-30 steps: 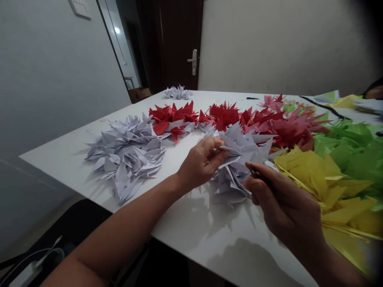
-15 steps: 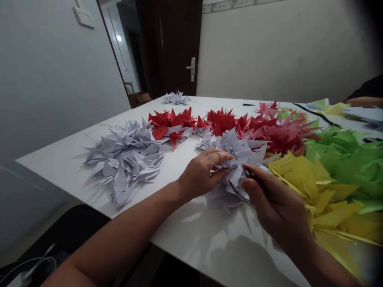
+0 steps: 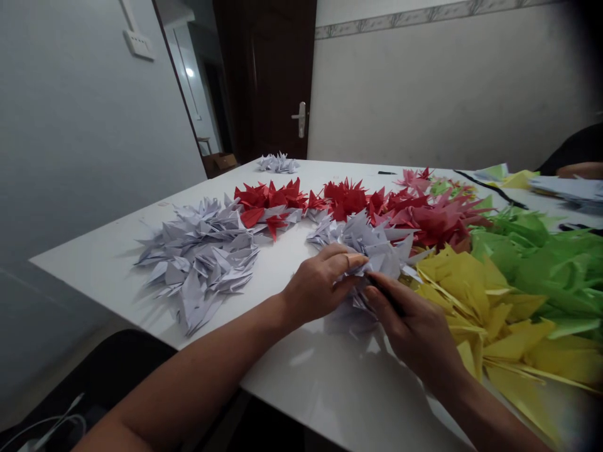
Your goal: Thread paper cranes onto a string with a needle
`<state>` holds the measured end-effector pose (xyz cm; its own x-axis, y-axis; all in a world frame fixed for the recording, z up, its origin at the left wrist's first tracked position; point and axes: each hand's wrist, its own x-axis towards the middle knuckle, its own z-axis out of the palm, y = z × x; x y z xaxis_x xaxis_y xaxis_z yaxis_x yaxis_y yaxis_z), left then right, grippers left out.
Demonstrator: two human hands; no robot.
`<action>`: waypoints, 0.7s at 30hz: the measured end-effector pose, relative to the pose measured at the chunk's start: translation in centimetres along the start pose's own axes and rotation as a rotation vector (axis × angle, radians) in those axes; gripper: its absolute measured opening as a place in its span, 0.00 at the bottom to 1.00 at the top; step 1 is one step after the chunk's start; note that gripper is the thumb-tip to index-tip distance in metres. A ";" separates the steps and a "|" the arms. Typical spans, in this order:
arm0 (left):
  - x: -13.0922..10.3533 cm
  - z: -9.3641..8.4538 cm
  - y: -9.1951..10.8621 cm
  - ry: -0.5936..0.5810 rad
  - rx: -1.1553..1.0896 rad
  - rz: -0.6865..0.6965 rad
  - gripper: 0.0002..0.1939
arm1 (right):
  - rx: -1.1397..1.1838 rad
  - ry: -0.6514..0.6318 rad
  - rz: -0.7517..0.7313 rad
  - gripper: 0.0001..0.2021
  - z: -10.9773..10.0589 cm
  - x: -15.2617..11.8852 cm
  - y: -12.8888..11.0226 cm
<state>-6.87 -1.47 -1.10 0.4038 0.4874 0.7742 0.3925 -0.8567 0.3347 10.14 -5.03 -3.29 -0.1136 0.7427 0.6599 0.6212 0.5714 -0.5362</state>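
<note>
My left hand [image 3: 325,279] is closed in a pinch on a white folded-paper piece [image 3: 358,269] in front of a pile of white folded papers [image 3: 372,235]. Thumb and fingers of my right hand [image 3: 417,326] are wrapped round a thin dark tool [image 3: 389,292], whose kind I cannot make out. Its tip meets the paper at my left fingertips. The pointed pieces look like paper cranes. Another white folded-paper pile [image 3: 202,254] lies to the left of my hands. Just right of my right hand spread yellow folded papers [image 3: 499,307].
Red folded papers [image 3: 346,199] lie behind the white ones, with pink ones [image 3: 431,220] and green ones [image 3: 541,257] to the right. A small white cluster [image 3: 277,164] sits at the far edge of the white table [image 3: 108,257]. A person's arm [image 3: 581,170] rests at far right.
My right hand has moved left with the dark tool, closer to my left fingertips. My left hand stays nearly in place. The view has shifted slightly.
</note>
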 end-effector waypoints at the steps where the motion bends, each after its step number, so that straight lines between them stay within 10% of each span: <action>1: 0.0 0.0 0.0 0.006 0.010 0.015 0.11 | -0.002 0.001 0.002 0.15 0.0 0.0 0.0; 21: 0.1 -0.8 -2.0 -0.005 -0.221 -0.349 0.14 | 0.046 -0.027 -0.093 0.14 0.3 -0.5 -0.1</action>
<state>-8.33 0.17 -1.30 0.2823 0.7556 0.5911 0.3201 -0.6550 0.6844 9.90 -5.29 -3.73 -0.1902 0.6943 0.6941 0.5711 0.6533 -0.4970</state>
